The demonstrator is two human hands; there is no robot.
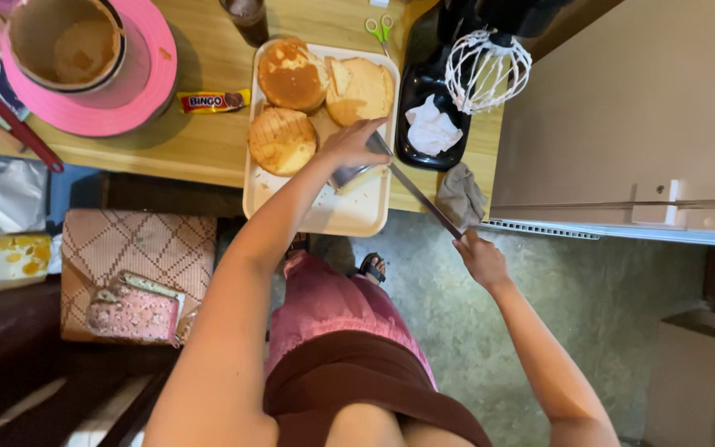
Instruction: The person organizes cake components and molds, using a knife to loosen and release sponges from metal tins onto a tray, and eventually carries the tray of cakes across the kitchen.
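A: Looking down from the head view, what are the hands on?

B: The right hand [480, 257] is clenched around the handle of a long knife [411, 186], whose blade runs toward ten o'clock into a small cake piece [356, 176] on the cream tray [357, 217]. The left hand [351, 142] lies on top of that piece, fingers spread flat, pressing rather than gripping.

A: How far along does the cutting look?

B: My guess is midway. Three round sponge cakes sit on the tray: one [291, 73] at twelve o'clock of the left hand, one [281, 139] at nine o'clock, and a paler one [362, 89] at one o'clock with a wedge already missing. The two browner rounds look whole, so trimming seems left to do. Crumbs dot the bare end of the tray.

A: And the surface?

B: A light wooden table [200, 132]. At ten o'clock of the tray stands a brown tin on a pink stand [101, 91], with a wrapped snack bar [213, 101] just beside it. Green-handled scissors [381, 29] lie at twelve o'clock. At two o'clock a black stand mixer's whisk [487, 70] hangs above crumpled white paper [430, 128], and a grey cloth [460, 197] droops off the table edge.

A: The room?

B: A mottled grey floor [589, 306], a beige cabinet [631, 116] at three o'clock, and a patterned cushion [138, 257] at eight o'clock.
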